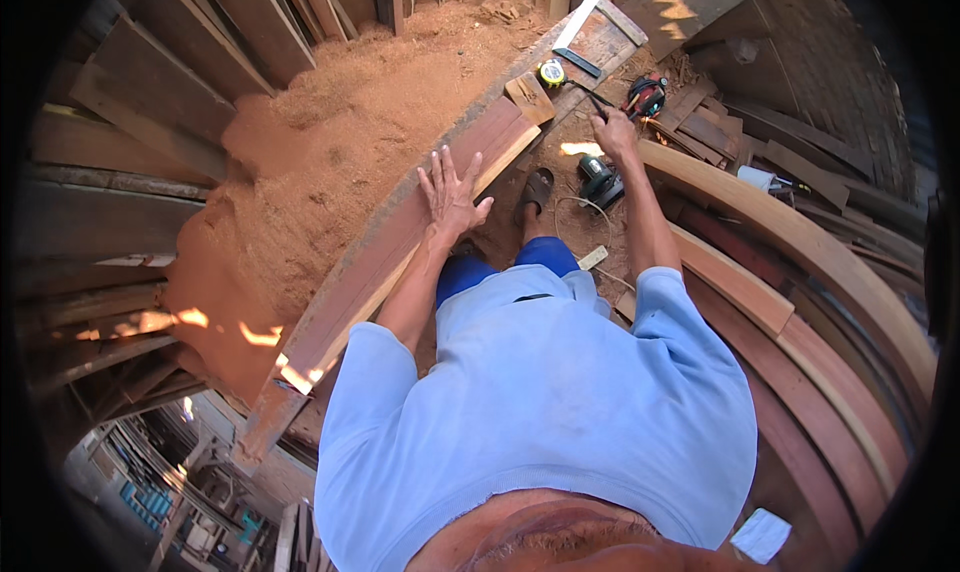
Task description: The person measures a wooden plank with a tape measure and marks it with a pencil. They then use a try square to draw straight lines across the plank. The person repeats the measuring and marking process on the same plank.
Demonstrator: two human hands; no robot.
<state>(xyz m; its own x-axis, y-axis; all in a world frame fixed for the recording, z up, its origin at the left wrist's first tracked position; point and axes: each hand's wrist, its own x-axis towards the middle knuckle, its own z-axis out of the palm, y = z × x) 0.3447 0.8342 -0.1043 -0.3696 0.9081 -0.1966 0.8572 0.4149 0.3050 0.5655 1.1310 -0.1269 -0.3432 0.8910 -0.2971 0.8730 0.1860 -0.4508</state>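
Observation:
My left hand (452,194) lies flat with spread fingers on a long reddish plank (385,250), which rests along a narrow wooden bench (612,44). To the right of the bench, my right hand (614,132) is closed around a slim dark stick-like thing (598,100), its exact kind unclear. Close by, a yellow tape measure (551,72) sits on the bench. A small wood block (530,99) lies at the plank's far end. Beyond the tape measure is a try square with a white blade (581,17) and dark stock.
Sawdust (330,137) is heaped left of the bench, with boards (160,107) leaning behind it. A red power tool (645,95) and a dark green power tool (599,182) with a cord lie right of the bench. Long curved-looking timbers (770,207) fill the right side, near wood offcuts (700,127).

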